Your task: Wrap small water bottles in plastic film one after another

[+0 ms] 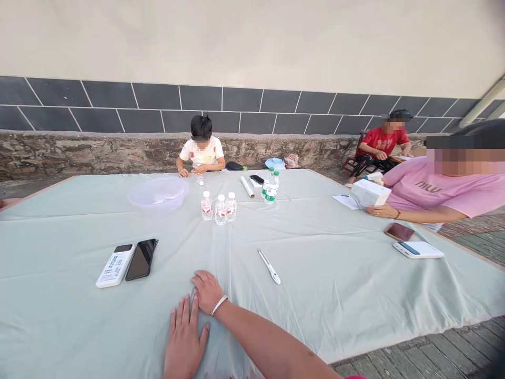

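My left hand (184, 334) lies flat on the pale green tablecloth (98, 321), fingers stretched forward, holding nothing. Just beyond its fingertips, my right hand (208, 291) rests on the cloth with its fingers pointing left, a silver bracelet (219, 305) on the wrist. It too holds nothing. To the right of the hands lies a slim white utility knife (269, 267). A white power bank (115, 266) and a black smartphone (142, 259) lie side by side to the left.
Several small water bottles (221, 209), two green-capped bottles (270, 188), a white roll (247, 187) and a translucent purple basin (158, 193) stand farther back. A person in pink (437, 184) at right holds a white box (371, 193). Another person (202, 152) sits opposite.
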Demonstrator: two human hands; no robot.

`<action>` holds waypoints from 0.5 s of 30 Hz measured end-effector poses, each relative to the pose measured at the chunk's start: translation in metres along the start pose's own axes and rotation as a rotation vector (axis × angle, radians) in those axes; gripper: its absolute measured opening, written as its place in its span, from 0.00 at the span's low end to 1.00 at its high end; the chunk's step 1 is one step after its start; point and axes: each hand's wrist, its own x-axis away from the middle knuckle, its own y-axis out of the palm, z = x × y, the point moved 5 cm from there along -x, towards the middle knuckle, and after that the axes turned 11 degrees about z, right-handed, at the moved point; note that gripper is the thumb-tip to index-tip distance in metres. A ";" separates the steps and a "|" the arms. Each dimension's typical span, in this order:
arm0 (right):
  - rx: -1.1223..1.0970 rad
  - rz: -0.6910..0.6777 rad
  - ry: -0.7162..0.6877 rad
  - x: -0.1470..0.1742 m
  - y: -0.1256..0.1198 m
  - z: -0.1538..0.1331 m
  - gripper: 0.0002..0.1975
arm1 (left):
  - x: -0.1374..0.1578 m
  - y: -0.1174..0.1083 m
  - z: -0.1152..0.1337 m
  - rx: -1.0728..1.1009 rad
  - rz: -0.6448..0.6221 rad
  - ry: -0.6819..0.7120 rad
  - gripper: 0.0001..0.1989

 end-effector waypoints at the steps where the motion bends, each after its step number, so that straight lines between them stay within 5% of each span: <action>1: 0.000 0.000 0.001 0.000 0.000 0.000 0.18 | 0.000 0.000 0.000 -0.001 0.004 0.000 0.29; 15: 0.011 -0.005 0.005 0.000 0.001 0.000 0.17 | 0.002 0.001 0.000 0.027 0.005 -0.013 0.29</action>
